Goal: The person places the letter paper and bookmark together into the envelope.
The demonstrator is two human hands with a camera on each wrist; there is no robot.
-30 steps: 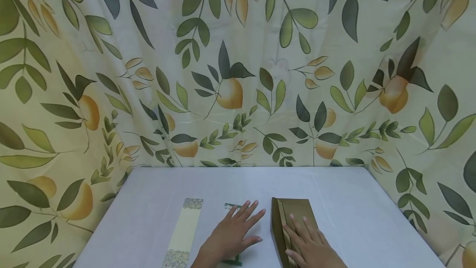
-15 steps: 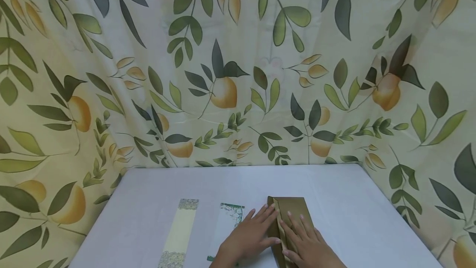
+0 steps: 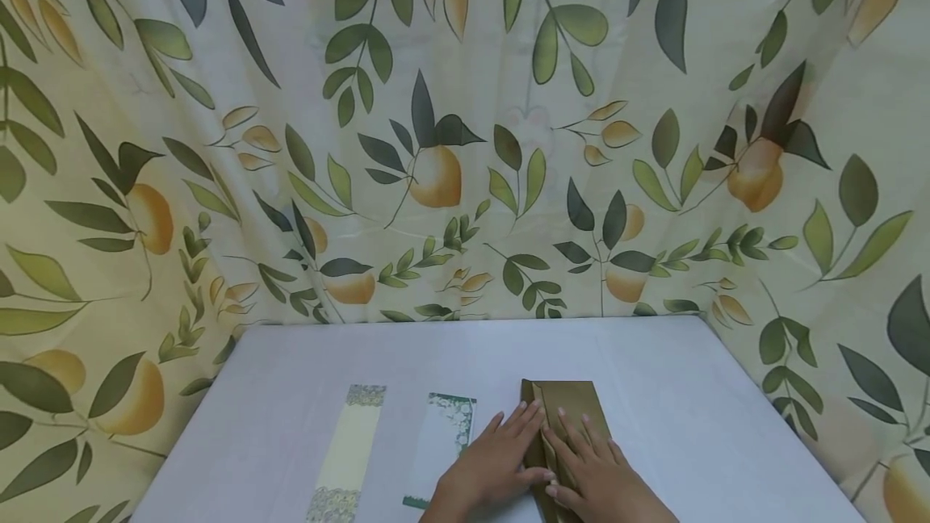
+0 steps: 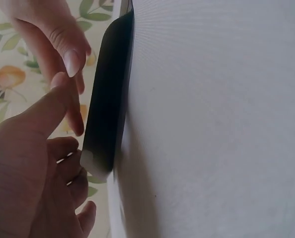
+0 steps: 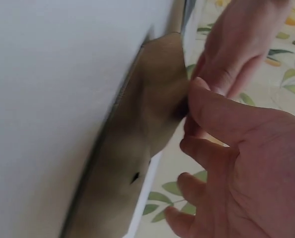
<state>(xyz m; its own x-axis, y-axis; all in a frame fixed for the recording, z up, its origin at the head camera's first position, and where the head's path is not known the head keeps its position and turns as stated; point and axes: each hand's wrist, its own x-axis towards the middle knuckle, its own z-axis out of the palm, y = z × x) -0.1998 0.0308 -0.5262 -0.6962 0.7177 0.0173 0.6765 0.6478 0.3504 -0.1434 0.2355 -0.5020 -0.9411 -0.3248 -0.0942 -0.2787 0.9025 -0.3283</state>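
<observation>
A long brown folded paper piece (image 3: 574,395), with a raised fold along its left side, lies on the white table. My left hand (image 3: 488,462) reaches over that left fold, its fingertips on the crease and its thumb low beside it. Flat on the upper face rests my right hand (image 3: 599,470), fingers stretched forward, the two thumbs close together. In the right wrist view the end of the brown paper (image 5: 152,94) stands up slightly as a bent flap, with a small dark mark on its side. The left wrist view shows its side as a dark band (image 4: 108,94).
Left of the hands lies a white card (image 3: 436,442) with a green floral border, partly behind my left hand. Farther left is a cream strip (image 3: 352,442) with floral ends. A leaf-and-fruit patterned curtain (image 3: 465,144) hangs behind the table's far edge.
My left hand has moved right, from over the white card onto the brown paper's left fold, uncovering much of the card. My right hand stays on the paper.
</observation>
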